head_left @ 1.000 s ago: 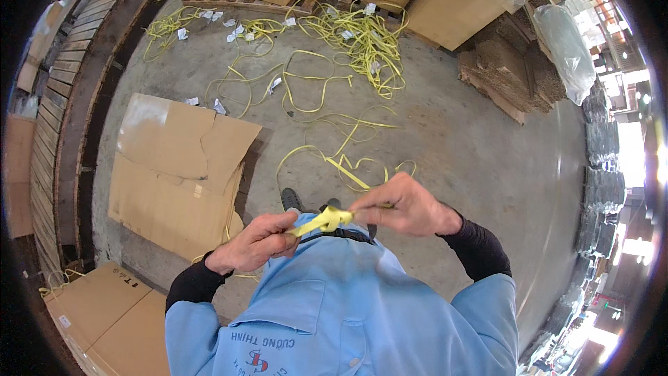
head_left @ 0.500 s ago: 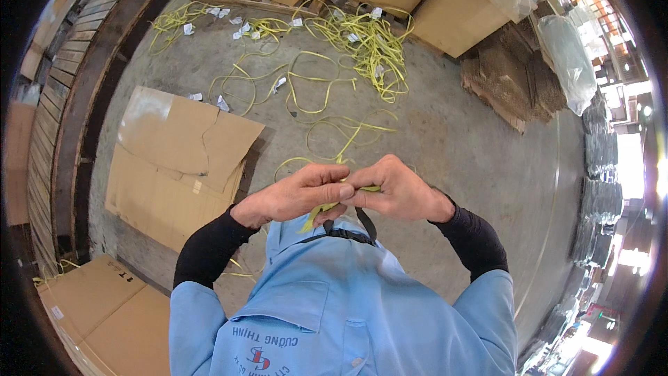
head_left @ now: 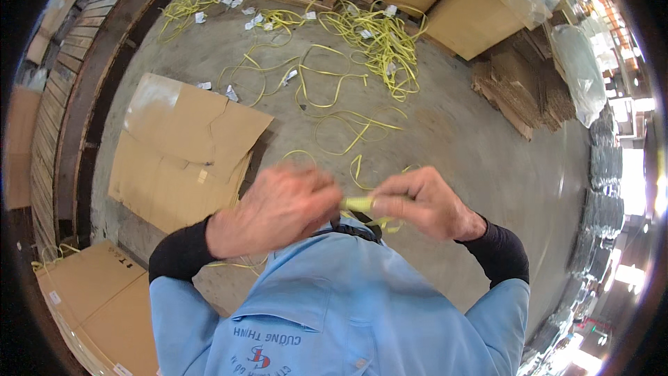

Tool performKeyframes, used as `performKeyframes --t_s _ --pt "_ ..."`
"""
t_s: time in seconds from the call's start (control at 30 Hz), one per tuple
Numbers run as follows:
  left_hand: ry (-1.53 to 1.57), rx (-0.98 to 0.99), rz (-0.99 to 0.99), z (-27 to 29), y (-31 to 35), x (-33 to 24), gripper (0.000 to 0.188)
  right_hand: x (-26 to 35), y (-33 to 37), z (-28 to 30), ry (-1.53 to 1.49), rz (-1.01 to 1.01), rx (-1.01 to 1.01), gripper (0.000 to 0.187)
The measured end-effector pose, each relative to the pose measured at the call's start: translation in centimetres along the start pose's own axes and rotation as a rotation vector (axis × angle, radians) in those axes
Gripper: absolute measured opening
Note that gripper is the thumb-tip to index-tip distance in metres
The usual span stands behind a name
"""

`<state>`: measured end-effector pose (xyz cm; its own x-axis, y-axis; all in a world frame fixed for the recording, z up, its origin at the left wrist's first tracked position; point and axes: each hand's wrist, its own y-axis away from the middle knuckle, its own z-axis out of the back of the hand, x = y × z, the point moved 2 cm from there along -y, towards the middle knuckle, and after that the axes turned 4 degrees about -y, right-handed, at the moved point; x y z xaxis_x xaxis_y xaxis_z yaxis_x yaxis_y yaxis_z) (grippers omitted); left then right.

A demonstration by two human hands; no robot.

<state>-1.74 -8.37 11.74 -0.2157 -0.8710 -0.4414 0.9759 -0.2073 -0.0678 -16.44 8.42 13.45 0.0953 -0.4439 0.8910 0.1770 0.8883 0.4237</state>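
Observation:
A yellow strap [head_left: 358,204] runs between my two hands in front of my waist, and a loose piece of it hangs below the right one. My right hand [head_left: 424,202] pinches one part of the strap between thumb and fingers. At the strap's other side is my left hand [head_left: 278,207], closed around it and blurred by motion; its fingertips are partly hidden. Beyond my hands, more yellow strapping [head_left: 351,132] lies in loose loops on the concrete floor.
A torn flat cardboard sheet [head_left: 181,157] lies to the left. Tangled yellow straps [head_left: 390,52] with white paper bits are heaped near large cartons [head_left: 466,24] at the back. Stacked brown cardboard [head_left: 525,80] stands right, a carton [head_left: 94,285] lower left, wooden slats [head_left: 73,73] along the left.
My hands have drawn apart, stretching the strap between them where they were pressed together before. The left hand has come nearer and left; the right has moved right. The view has shifted slightly.

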Motion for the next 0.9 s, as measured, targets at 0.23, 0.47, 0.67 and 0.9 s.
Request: performKeyframes --t_s 0.23,0.47,0.67,0.9 --pt "-0.513 -0.512 -0.103 -1.4 -1.7 2.7 0.012 -1.4 -3.2 -0.5 -0.787 -0.204 0.06 0.03" --pt "-0.473 -0.295 -0.27 0.2 -0.5 2.6 0.009 1.3 -3.1 0.1 -0.584 -0.294 0.191 0.029" --pt "-0.363 -0.302 -0.57 3.6 4.0 -1.2 0.013 5.7 1.4 -0.6 -0.095 0.053 0.433 0.031" --pt "-0.47 -0.281 -0.633 6.6 6.6 -2.7 0.019 7.7 2.7 -0.7 -0.143 -0.017 0.565 0.028"
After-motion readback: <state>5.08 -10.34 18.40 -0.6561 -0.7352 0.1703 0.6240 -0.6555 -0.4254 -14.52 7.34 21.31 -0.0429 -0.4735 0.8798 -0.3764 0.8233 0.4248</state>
